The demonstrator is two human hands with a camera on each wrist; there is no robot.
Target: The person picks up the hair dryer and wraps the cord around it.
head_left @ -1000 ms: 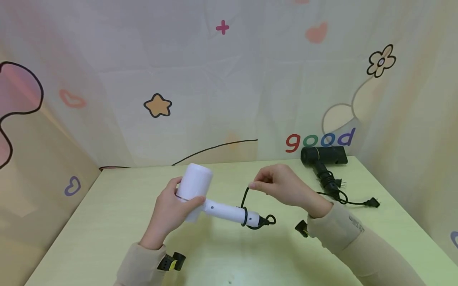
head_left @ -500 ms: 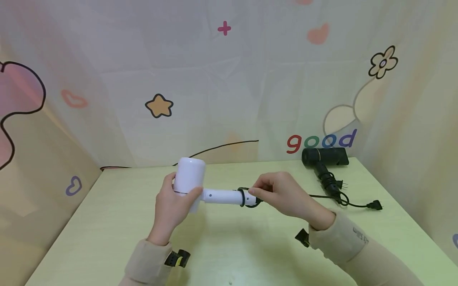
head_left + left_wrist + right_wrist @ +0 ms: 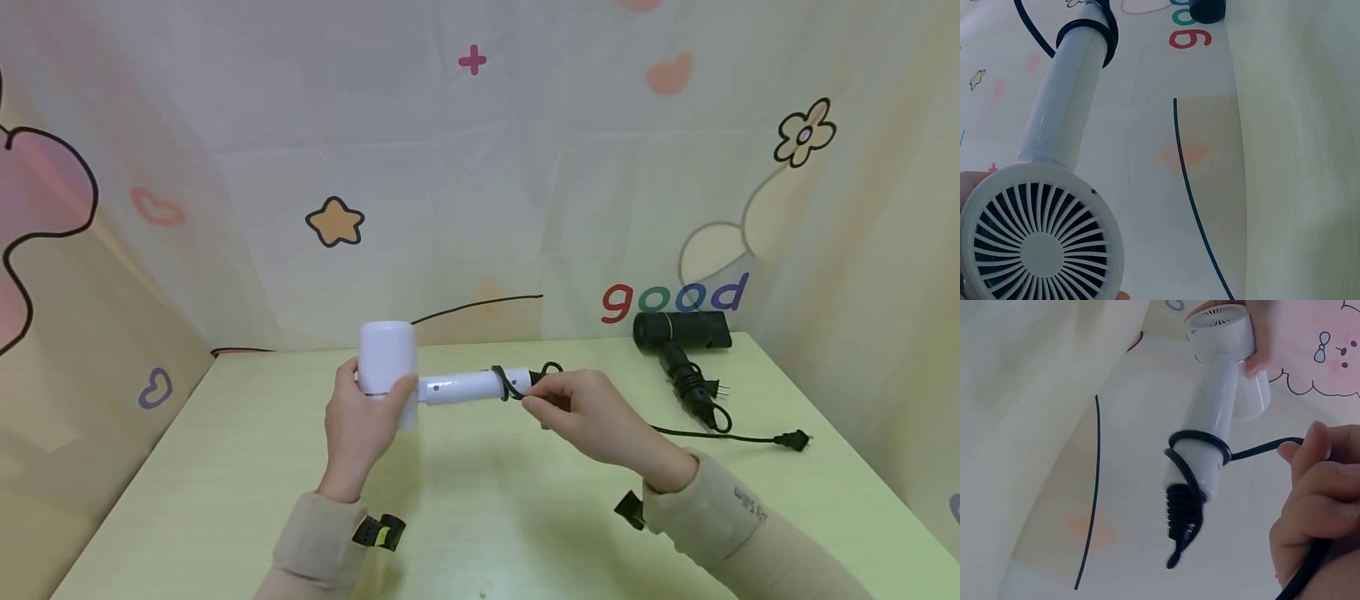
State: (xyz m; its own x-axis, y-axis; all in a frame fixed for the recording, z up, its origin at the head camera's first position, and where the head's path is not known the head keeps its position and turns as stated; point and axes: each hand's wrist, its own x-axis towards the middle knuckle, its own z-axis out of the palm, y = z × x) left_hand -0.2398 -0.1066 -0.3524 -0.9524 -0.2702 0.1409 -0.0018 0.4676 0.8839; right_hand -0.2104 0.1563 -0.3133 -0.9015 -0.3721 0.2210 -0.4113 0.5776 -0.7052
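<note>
A white hair dryer is held above the table by my left hand, which grips its barrel with the thumb across the front. Its handle points right, and the slatted round vent shows in the left wrist view. One turn of black cord circles the handle near its end. My right hand pinches that cord between thumb and fingertips, just beside the handle's end. In the right wrist view the cord runs taut to the fingertips and emerges again below the palm.
At the back right of the pale table lies a black hair dryer, its own cord wound round the handle. The white dryer's cord trails right to a black plug. A patterned curtain stands behind.
My left hand has raised the white hair dryer and turned its handle end upward. My right hand has brought the cord from above the handle down across its front; the plug slid slightly right.
</note>
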